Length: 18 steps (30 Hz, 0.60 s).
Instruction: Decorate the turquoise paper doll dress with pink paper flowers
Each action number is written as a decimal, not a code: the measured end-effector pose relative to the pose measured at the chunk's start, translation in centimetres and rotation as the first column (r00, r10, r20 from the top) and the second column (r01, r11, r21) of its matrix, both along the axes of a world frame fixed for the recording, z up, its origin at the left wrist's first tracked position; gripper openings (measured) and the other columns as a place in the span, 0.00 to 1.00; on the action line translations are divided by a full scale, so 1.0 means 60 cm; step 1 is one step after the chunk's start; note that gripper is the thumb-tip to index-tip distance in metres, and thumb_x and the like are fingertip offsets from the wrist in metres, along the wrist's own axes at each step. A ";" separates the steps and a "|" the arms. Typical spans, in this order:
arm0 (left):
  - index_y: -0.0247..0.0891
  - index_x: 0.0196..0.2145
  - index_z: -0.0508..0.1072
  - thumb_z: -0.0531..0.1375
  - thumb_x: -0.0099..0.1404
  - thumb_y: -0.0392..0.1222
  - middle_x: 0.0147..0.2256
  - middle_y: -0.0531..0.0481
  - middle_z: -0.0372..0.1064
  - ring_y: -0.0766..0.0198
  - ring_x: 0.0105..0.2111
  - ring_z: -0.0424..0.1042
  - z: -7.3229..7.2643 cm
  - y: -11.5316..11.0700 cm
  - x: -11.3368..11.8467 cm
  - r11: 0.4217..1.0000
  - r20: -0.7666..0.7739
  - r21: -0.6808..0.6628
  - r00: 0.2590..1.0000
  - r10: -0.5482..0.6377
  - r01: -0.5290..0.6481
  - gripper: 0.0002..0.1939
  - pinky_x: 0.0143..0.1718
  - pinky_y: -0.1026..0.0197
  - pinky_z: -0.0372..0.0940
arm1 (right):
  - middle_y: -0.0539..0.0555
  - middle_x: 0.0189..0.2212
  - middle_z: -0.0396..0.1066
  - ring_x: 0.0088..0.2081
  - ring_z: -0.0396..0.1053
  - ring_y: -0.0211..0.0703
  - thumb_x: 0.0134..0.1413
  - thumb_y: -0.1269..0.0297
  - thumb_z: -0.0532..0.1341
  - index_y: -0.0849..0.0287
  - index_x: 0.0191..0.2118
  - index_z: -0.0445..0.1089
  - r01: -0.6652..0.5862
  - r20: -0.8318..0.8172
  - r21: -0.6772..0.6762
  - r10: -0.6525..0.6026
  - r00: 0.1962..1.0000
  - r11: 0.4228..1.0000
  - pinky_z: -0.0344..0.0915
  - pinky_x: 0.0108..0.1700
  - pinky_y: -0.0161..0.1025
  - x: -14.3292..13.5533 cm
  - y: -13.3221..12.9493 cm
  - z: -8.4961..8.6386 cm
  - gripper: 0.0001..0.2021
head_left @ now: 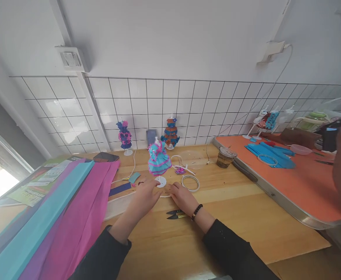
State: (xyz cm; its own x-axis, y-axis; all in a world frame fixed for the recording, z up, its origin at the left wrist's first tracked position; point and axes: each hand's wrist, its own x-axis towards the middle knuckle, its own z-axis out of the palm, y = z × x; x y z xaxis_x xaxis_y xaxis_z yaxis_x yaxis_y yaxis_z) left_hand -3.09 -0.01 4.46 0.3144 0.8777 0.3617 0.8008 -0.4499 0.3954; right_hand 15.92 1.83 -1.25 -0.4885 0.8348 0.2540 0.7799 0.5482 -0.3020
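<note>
Left hand [143,193]: index finger reaching the near edge of the round white base [160,181], apparently touching it; thumb and index apart, nothing visibly clamped between them. Right hand [182,196]: fingers bent down toward the tabletop just beside the base; whether they are closed on something small cannot be told. Dark beaded bracelet [198,210] at the right wrist.

Directly beyond the fingertips, the small dress stand, upright on its base, wearing a tiered turquoise dress [159,158] with pink edging. The step in hand is judged to be handling at the foot of this stand, the dress itself being free of both hands. The next move would call for a light fingertip touch on the thin base, so that the stand does not tip, and for a right wrist kept clear of the snips [173,214] lying close beneath it.

Near surroundings: a ring of tape [190,182] just beyond the right hand; a purple scrap [180,170] beside the dress; a dark blue strip [120,189] beyond the left hand; a pale strip [119,206] beside the left forearm.

Outer surroundings: two further dressed stands, purple [125,136] and orange-blue [170,134], near the tiled wall; a small basket [225,158] to the right; pink sheets [91,198] to the left.
</note>
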 end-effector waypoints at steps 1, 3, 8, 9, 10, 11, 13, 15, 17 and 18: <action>0.38 0.40 0.70 0.56 0.56 0.40 0.38 0.46 0.69 0.57 0.42 0.65 -0.012 -0.002 -0.001 0.999 -0.063 -0.049 0.998 -0.016 0.013 0.12 0.43 0.57 0.59 | 0.57 0.40 0.64 0.40 0.65 0.42 0.52 0.76 0.53 0.59 0.51 0.60 0.003 -0.017 -0.018 -0.004 1.000 1.000 0.62 0.42 0.37 0.000 0.001 -0.001 0.19; 0.38 0.41 0.70 0.57 0.56 0.38 0.40 0.45 0.69 0.55 0.45 0.64 -0.029 -0.001 -0.003 0.993 -0.161 -0.116 0.987 -0.010 -0.009 0.14 0.45 0.56 0.57 | 0.57 0.40 0.64 0.40 0.66 0.43 0.51 0.76 0.52 0.60 0.50 0.61 0.010 -0.026 -0.034 -0.011 1.000 0.999 0.62 0.42 0.37 -0.001 0.003 -0.001 0.19; 0.37 0.42 0.69 0.54 0.54 0.32 0.40 0.45 0.70 0.57 0.44 0.65 -0.043 0.006 -0.009 0.965 -0.242 -0.248 0.970 0.022 -0.083 0.16 0.44 0.58 0.56 | 0.58 0.41 0.65 0.41 0.66 0.43 0.53 0.76 0.51 0.61 0.50 0.62 0.026 -0.045 -0.051 -0.029 0.999 0.998 0.62 0.43 0.37 -0.002 0.005 -0.001 0.18; 0.38 0.42 0.69 0.54 0.54 0.32 0.40 0.45 0.70 0.57 0.44 0.65 -0.043 0.006 -0.009 0.963 -0.230 -0.257 0.973 0.015 -0.076 0.16 0.43 0.58 0.56 | 0.58 0.41 0.65 0.41 0.66 0.43 0.53 0.76 0.51 0.61 0.50 0.62 0.028 -0.053 -0.054 -0.031 0.998 0.998 0.62 0.43 0.37 -0.002 0.006 -0.001 0.18; 0.38 0.42 0.68 0.54 0.54 0.33 0.40 0.46 0.70 0.57 0.44 0.65 -0.044 0.006 -0.009 0.963 -0.216 -0.261 0.976 0.008 -0.066 0.16 0.43 0.58 0.56 | 0.58 0.41 0.65 0.41 0.66 0.43 0.53 0.76 0.51 0.61 0.50 0.62 0.029 -0.061 -0.059 -0.032 0.998 0.998 0.62 0.44 0.37 -0.002 0.006 -0.001 0.18; 0.38 0.42 0.68 0.55 0.54 0.34 0.40 0.46 0.70 0.57 0.44 0.65 -0.045 0.006 -0.008 0.964 -0.203 -0.260 0.979 0.002 -0.056 0.16 0.43 0.58 0.56 | 0.59 0.41 0.65 0.42 0.66 0.43 0.53 0.76 0.51 0.61 0.50 0.63 0.028 -0.071 -0.064 -0.033 0.997 0.998 0.62 0.44 0.38 -0.002 0.007 -0.002 0.18; 0.38 0.41 0.68 0.55 0.54 0.34 0.40 0.46 0.70 0.57 0.44 0.65 -0.046 0.004 -0.005 0.965 -0.202 -0.260 0.979 -0.013 -0.040 0.15 0.43 0.58 0.56 | 0.59 0.41 0.65 0.42 0.65 0.43 0.52 0.76 0.52 0.61 0.49 0.63 0.027 -0.097 -0.077 -0.035 0.995 0.997 0.61 0.45 0.38 -0.002 0.009 -0.004 0.18; 0.39 0.39 0.69 0.55 0.54 0.33 0.39 0.46 0.70 0.57 0.43 0.66 -0.049 0.004 -0.001 0.962 -0.225 -0.269 0.974 -0.027 -0.035 0.13 0.43 0.58 0.56 | 0.58 0.40 0.66 0.42 0.65 0.42 0.51 0.76 0.52 0.61 0.49 0.63 0.027 -0.135 -0.090 -0.040 0.990 0.996 0.61 0.45 0.38 -0.002 0.012 -0.007 0.18; 0.38 0.38 0.69 0.53 0.55 0.32 0.38 0.46 0.71 0.57 0.42 0.66 -0.051 0.005 0.002 0.958 -0.244 -0.284 0.969 -0.036 -0.036 0.12 0.42 0.59 0.56 | 0.58 0.39 0.66 0.42 0.66 0.42 0.51 0.76 0.53 0.60 0.48 0.65 0.032 -0.187 -0.102 -0.051 0.981 0.994 0.61 0.44 0.38 -0.002 0.014 -0.010 0.18; 0.38 0.38 0.69 0.52 0.56 0.31 0.38 0.45 0.71 0.58 0.42 0.67 -0.052 0.006 0.003 0.956 -0.246 -0.292 0.969 -0.037 -0.037 0.12 0.42 0.59 0.56 | 0.58 0.39 0.66 0.41 0.66 0.42 0.50 0.75 0.54 0.60 0.47 0.66 0.039 -0.218 -0.109 -0.062 0.974 0.993 0.62 0.44 0.38 -0.001 0.016 -0.012 0.17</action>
